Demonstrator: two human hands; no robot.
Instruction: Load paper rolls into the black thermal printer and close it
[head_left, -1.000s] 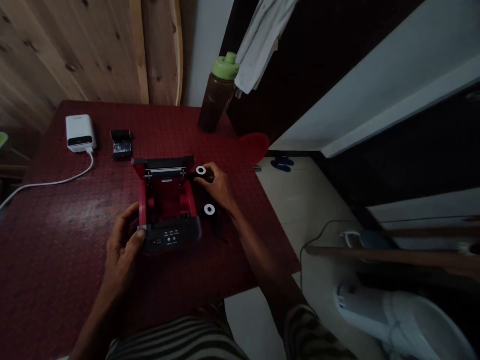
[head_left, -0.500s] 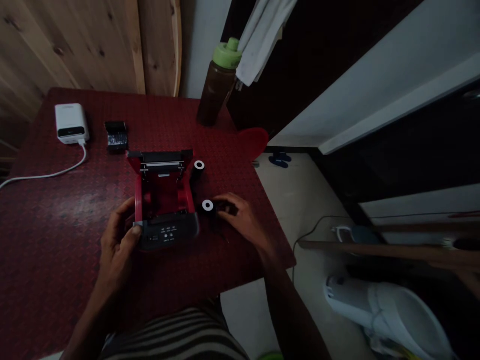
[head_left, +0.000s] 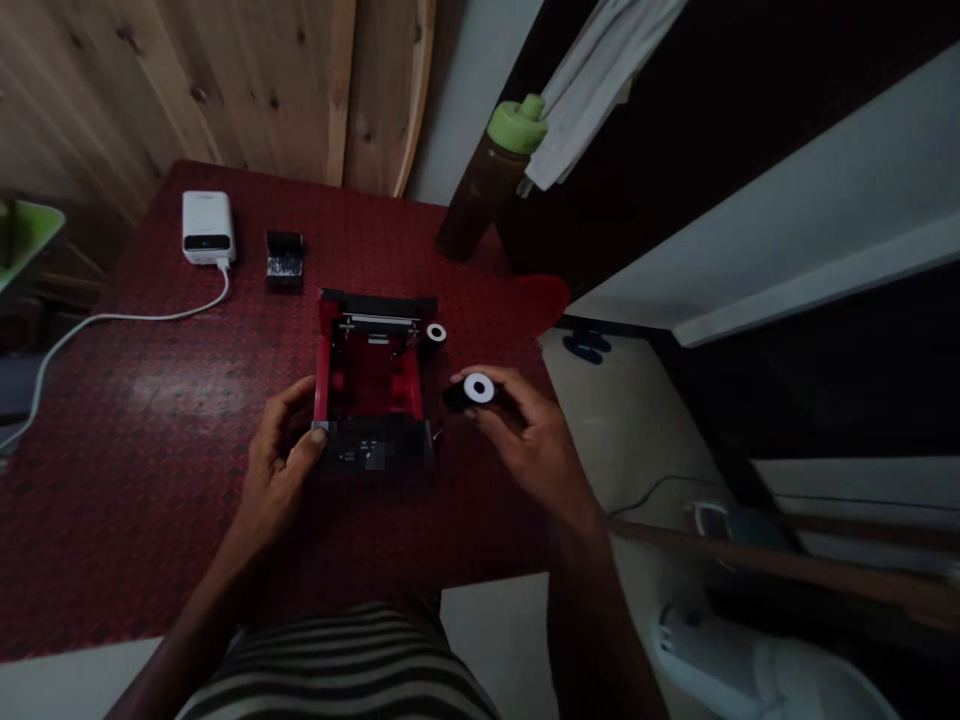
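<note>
A red-and-black printer (head_left: 371, 440), its lid raised and its red inner bay exposed, sits on the table. My left hand (head_left: 281, 460) grips its left front corner, the thumb on the black front panel and the fingers along the red side. To the right of the printer, my right hand (head_left: 529, 430) is closed around a paper roll (head_left: 478, 388) with a dark outside and a white ring-shaped end facing up. A second such roll (head_left: 436, 334) stands by the printer's right back corner. Parts of my right fingers are hidden behind the held roll.
On the dark red patterned table (head_left: 187, 480) lie a white power bank (head_left: 208, 225) with a white cable and a small black item (head_left: 285, 262) with a shiny face. A brown bottle (head_left: 487, 185) with a green lid stands at the back right. The right table edge drops to the floor.
My right hand has taken hold of the nearer roll and lifted it, moving it away from the printer's right side. My left hand stays on the printer. The view has shifted.
</note>
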